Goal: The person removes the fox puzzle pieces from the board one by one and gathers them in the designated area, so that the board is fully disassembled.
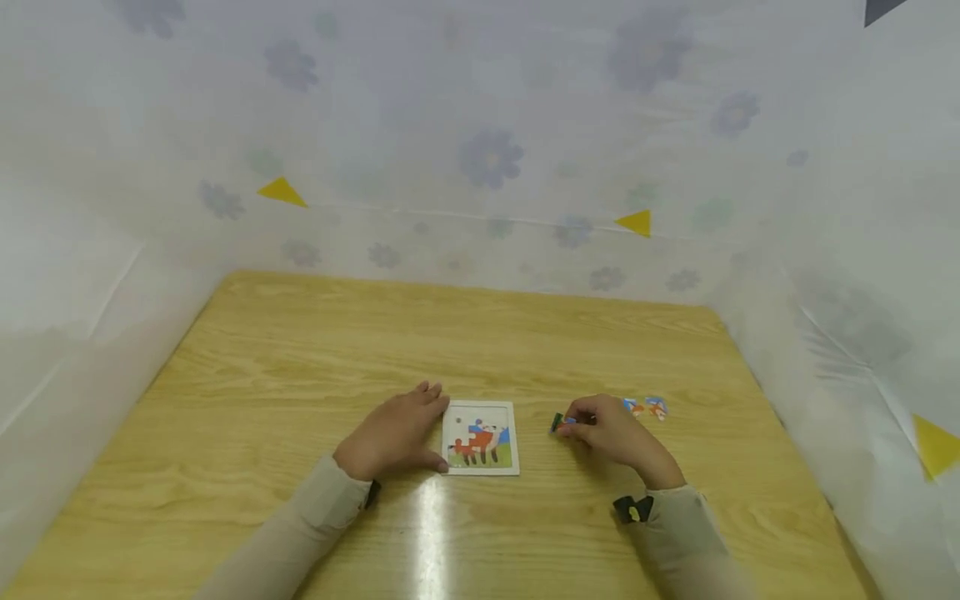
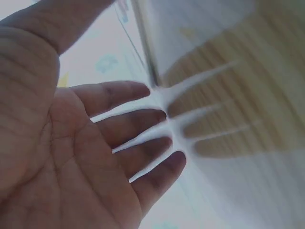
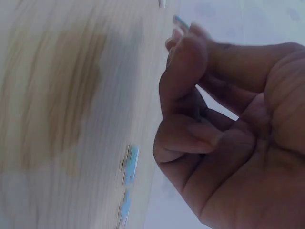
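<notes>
A square jigsaw board (image 1: pixel 515 442) with a white border lies in the middle of the table. Several joined pieces in it show a red-and-white animal on green, and its upper left part is pale and bare. My left hand (image 1: pixel 397 429) rests at the board's left edge, fingers straight and spread, thumb near the lower left corner. To the right of the board, my right hand (image 1: pixel 615 431) pinches a small puzzle piece (image 1: pixel 557 422) with dark green, blue and red on it, between thumb and fingertips. The right wrist view shows only a thin edge of that piece (image 3: pixel 180 22).
Two loose puzzle pieces (image 1: pixel 656 407), blue, white and orange, lie just beyond the right hand. The wood-grain table (image 1: pixel 375 333) is bounded by pale flowered sheeting (image 1: pixel 420 108) at the back and sides, with yellow triangles (image 1: pixel 636 222) on it.
</notes>
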